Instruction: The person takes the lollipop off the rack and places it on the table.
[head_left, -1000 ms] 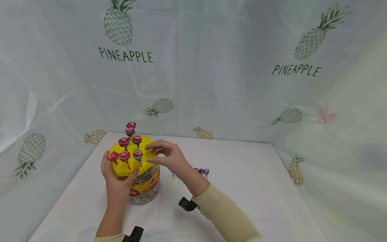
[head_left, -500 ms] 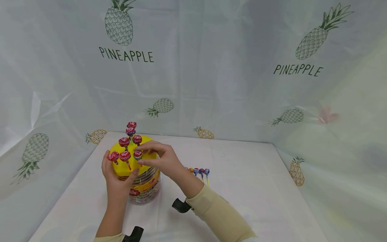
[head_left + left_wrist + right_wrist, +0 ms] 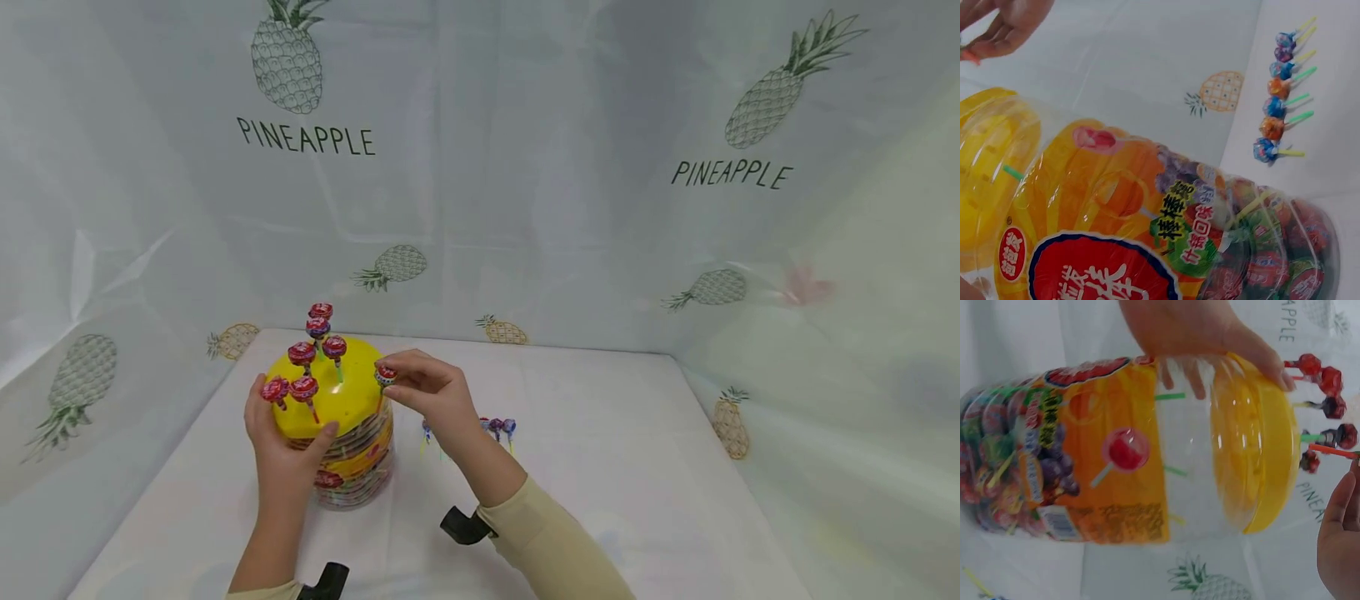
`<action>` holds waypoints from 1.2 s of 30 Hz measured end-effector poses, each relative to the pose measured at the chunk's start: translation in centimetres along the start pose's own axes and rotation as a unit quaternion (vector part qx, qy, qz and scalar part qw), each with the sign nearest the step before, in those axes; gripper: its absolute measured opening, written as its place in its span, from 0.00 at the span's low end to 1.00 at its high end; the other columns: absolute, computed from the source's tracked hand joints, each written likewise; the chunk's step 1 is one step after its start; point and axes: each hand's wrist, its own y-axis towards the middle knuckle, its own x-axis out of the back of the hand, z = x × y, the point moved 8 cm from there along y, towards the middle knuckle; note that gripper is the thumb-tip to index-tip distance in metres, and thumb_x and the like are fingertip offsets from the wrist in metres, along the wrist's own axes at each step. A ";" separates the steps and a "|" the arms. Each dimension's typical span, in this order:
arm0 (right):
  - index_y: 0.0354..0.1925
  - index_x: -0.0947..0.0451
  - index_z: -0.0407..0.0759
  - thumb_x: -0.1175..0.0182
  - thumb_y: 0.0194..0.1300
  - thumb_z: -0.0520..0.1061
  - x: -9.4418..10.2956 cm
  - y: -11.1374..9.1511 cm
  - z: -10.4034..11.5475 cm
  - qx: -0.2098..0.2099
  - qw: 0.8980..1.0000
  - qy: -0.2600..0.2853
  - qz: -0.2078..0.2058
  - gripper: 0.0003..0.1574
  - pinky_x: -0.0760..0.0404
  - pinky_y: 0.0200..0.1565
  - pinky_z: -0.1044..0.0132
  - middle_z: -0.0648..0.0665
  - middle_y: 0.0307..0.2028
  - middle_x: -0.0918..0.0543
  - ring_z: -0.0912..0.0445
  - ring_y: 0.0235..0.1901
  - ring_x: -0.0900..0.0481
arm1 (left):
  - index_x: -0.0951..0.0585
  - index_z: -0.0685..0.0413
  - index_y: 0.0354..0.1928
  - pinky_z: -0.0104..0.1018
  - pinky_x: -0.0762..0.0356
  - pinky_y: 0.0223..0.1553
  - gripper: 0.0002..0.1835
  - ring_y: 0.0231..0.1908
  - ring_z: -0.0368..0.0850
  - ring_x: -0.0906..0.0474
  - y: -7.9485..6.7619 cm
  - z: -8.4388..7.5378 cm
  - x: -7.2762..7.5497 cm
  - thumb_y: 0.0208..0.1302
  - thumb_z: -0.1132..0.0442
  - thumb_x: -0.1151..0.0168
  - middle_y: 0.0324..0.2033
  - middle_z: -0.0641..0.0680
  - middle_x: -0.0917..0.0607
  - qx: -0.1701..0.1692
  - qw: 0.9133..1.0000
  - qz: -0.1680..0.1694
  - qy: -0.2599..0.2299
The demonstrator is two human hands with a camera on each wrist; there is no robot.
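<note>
A clear plastic candy jar (image 3: 1188, 481) with an orange label and yellow lid (image 3: 356, 392) stands upright on the table at left, with wrapped lollipops inside. My left hand (image 3: 285, 450) grips the jar at its lid, thumb at the front and fingers round the left side. Several red-wrapped lollipops (image 3: 303, 387) stand in the lid, their sticks poking through it. Above the lid's right edge, my right hand (image 3: 433, 400) pinches one lollipop (image 3: 386, 375) between thumb and fingers. Its red stick (image 3: 1332, 451) is out of the lid in the right wrist view.
A row of lollipops (image 3: 1275, 106) in blue, orange and purple wrappers lies on the white table (image 3: 585, 467) right of the jar; my right forearm partly hides it in the head view. A pineapple-print curtain (image 3: 525, 208) hangs behind and at both sides.
My right hand reached left to the lollipop at the lid's front right, took hold of it, and drew it out toward the right. My left hand has kept its grip on the jar.
</note>
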 end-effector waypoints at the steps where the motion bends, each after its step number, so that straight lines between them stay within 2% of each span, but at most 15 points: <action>1: 0.51 0.20 0.30 0.37 0.63 0.32 0.4 -0.2 -0.3 -0.007 1.000 -0.001 -0.004 0.17 0.19 0.50 0.61 0.42 0.48 0.19 0.51 0.45 0.21 | 0.47 0.31 0.75 0.27 0.43 0.66 0.51 0.69 0.43 0.50 0.0 -0.1 0.1 0.56 0.63 0.28 0.73 0.39 0.56 0.000 1.000 0.001 0.002; 7: 0.51 0.19 0.33 0.36 0.62 0.33 3.0 -1.6 -2.3 -0.064 0.997 -0.007 -0.031 0.17 0.19 0.50 0.61 0.44 0.49 0.19 0.52 0.45 0.21 | 0.51 0.31 0.76 0.29 0.47 0.67 0.56 0.71 0.41 0.54 0.0 -0.7 0.3 0.52 0.64 0.25 0.73 0.39 0.60 0.000 1.000 0.011 0.004; 9: 0.51 0.18 0.35 0.34 0.62 0.34 3.7 -2.1 -3.3 -0.086 0.995 -0.020 -0.036 0.17 0.18 0.47 0.64 0.45 0.49 0.18 0.53 0.43 0.21 | 0.54 0.31 0.76 0.28 0.45 0.67 0.58 0.70 0.42 0.51 0.2 -0.9 0.4 0.51 0.65 0.25 0.73 0.39 0.58 -0.002 1.000 0.012 -0.001; 12: 0.51 0.18 0.36 0.33 0.61 0.35 4.8 -2.9 -4.8 -0.118 0.991 -0.045 -0.040 0.18 0.19 0.37 0.69 0.46 0.49 0.18 0.54 0.37 0.22 | 0.56 0.30 0.76 0.27 0.43 0.66 0.59 0.68 0.44 0.46 0.5 -1.0 0.5 0.52 0.64 0.25 0.73 0.39 0.56 0.001 1.000 0.016 0.001; 14: 0.51 0.18 0.37 0.33 0.61 0.36 5.4 -3.4 -5.8 -0.137 0.988 -0.061 -0.038 0.18 0.21 0.35 0.70 0.46 0.48 0.17 0.55 0.37 0.22 | 0.55 0.30 0.76 0.26 0.41 0.65 0.57 0.67 0.45 0.44 0.8 -0.9 0.4 0.53 0.63 0.26 0.73 0.39 0.53 0.006 1.000 0.019 0.008; 16: 0.51 0.18 0.37 0.33 0.62 0.37 5.9 -3.8 -6.9 -0.156 0.985 -0.071 -0.032 0.18 0.20 0.37 0.69 0.47 0.48 0.17 0.55 0.37 0.21 | 0.50 0.32 0.75 0.25 0.40 0.63 0.53 0.67 0.45 0.43 1.0 -0.7 0.4 0.54 0.61 0.26 0.72 0.39 0.52 0.011 1.000 0.019 0.019; 20: 0.50 0.17 0.37 0.33 0.62 0.37 6.7 -4.7 -9.1 -0.191 0.978 -0.084 -0.022 0.17 0.19 0.48 0.65 0.47 0.46 0.16 0.55 0.43 0.18 | 0.42 0.36 0.73 0.22 0.37 0.60 0.46 0.66 0.46 0.43 1.4 -0.3 0.3 0.55 0.61 0.27 0.71 0.39 0.51 0.009 0.999 0.014 0.030; 22: 0.49 0.16 0.37 0.33 0.61 0.36 7.2 -5.1 -10.2 -0.204 0.975 -0.088 -0.024 0.17 0.19 0.48 0.64 0.47 0.46 0.15 0.55 0.44 0.18 | 0.41 0.37 0.72 0.21 0.36 0.59 0.45 0.65 0.46 0.42 1.5 -0.2 0.3 0.56 0.60 0.27 0.71 0.39 0.51 0.007 0.999 0.015 0.031; 26: 0.48 0.17 0.33 0.32 0.59 0.33 7.8 -5.8 -12.1 -0.216 0.972 -0.085 -0.022 0.17 0.18 0.47 0.63 0.44 0.45 0.15 0.56 0.43 0.17 | 0.42 0.37 0.72 0.18 0.35 0.56 0.45 0.64 0.46 0.41 1.5 -0.3 0.1 0.56 0.60 0.27 0.71 0.38 0.52 0.001 1.000 0.019 0.024; 30: 0.49 0.20 0.26 0.35 0.58 0.28 7.9 -6.4 -13.9 -0.227 0.971 -0.074 -0.006 0.19 0.17 0.46 0.62 0.37 0.46 0.15 0.57 0.40 0.15 | 0.42 0.38 0.72 0.16 0.34 0.54 0.45 0.62 0.45 0.40 1.4 -0.4 0.1 0.56 0.61 0.28 0.71 0.38 0.52 -0.002 1.000 0.019 0.018; 33: 0.49 0.21 0.24 0.36 0.58 0.26 7.7 -6.7 -14.7 -0.239 0.967 -0.091 0.014 0.18 0.17 0.44 0.63 0.34 0.45 0.16 0.58 0.37 0.15 | 0.42 0.39 0.72 0.16 0.34 0.54 0.45 0.62 0.45 0.39 1.3 -0.4 0.1 0.56 0.61 0.28 0.71 0.39 0.51 -0.003 1.000 0.018 0.018; 36: 0.46 0.19 0.25 0.36 0.58 0.26 7.5 -6.9 -14.8 -0.250 0.961 -0.118 0.029 0.15 0.18 0.42 0.67 0.37 0.45 0.16 0.57 0.37 0.14 | 0.42 0.39 0.72 0.16 0.34 0.54 0.45 0.62 0.45 0.40 1.3 -0.3 0.2 0.56 0.61 0.27 0.71 0.39 0.51 -0.005 1.000 0.019 0.019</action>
